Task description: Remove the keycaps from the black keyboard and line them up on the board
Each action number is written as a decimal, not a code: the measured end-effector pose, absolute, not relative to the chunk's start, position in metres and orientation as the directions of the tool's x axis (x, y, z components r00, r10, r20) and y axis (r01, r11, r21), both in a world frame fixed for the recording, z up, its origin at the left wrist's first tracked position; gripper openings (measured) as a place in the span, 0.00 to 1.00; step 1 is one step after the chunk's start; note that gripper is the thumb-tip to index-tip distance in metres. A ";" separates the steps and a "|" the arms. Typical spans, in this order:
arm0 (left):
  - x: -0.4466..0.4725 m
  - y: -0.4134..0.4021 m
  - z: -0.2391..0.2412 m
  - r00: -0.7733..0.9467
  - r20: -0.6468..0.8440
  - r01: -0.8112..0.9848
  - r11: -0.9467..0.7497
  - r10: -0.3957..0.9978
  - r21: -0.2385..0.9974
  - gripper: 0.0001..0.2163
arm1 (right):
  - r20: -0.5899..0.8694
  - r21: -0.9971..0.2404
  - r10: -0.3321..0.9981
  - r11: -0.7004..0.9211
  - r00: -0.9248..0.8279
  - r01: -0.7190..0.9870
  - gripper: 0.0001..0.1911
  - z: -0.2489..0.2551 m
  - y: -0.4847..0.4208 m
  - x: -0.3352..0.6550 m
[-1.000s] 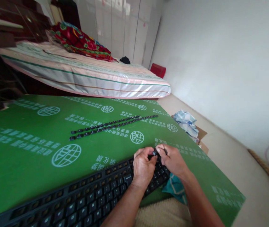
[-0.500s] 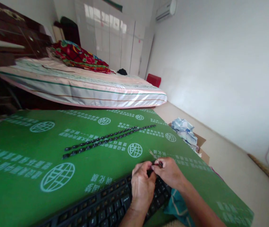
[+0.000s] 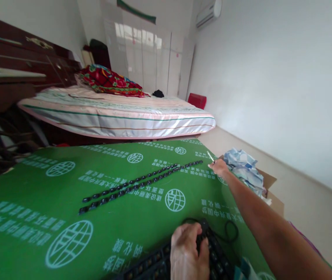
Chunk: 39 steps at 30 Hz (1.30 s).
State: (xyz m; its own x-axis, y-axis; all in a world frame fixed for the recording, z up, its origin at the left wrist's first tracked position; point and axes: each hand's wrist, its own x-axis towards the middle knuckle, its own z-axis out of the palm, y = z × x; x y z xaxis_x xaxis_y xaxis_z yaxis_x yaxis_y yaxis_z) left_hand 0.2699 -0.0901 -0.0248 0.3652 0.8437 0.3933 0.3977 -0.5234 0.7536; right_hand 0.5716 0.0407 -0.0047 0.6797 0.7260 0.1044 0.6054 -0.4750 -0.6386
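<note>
My left hand (image 3: 188,251) rests closed on the top right corner of a black keyboard (image 3: 166,264) at the near edge of a green printed board (image 3: 67,202). My right hand (image 3: 219,167) is stretched far out to the board's right edge, pinched on a thin metal tool (image 3: 210,156) whose tip sticks up. It hovers just right of the end of two long rows of black keycaps (image 3: 137,182) laid out diagonally on the board. A black cable (image 3: 230,229) loops beside the keyboard.
An open cardboard box with crumpled blue-white paper (image 3: 246,167) sits on the floor right of the board. Behind are a mattress (image 3: 119,114) with a red floral blanket (image 3: 107,81), a dark wooden cabinet (image 3: 14,77), a red box (image 3: 198,100) and white wardrobe doors.
My right hand left the keyboard corner and reached forward and right to the far end of the keycap rows, carrying the thin tool. The camera tilted up; my left hand stayed on the keyboard.
</note>
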 end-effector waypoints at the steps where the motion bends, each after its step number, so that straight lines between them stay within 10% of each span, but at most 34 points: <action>1: 0.270 -0.090 -0.027 0.360 0.397 0.400 -0.524 0.844 0.752 0.12 | 0.100 -0.628 0.720 -0.490 0.687 0.605 0.13 -0.007 0.048 0.577; 39: 0.271 -0.092 -0.035 0.404 0.484 0.367 -0.622 0.776 0.691 0.11 | -0.058 -0.523 0.721 -0.611 0.690 0.594 0.12 -0.023 0.092 0.604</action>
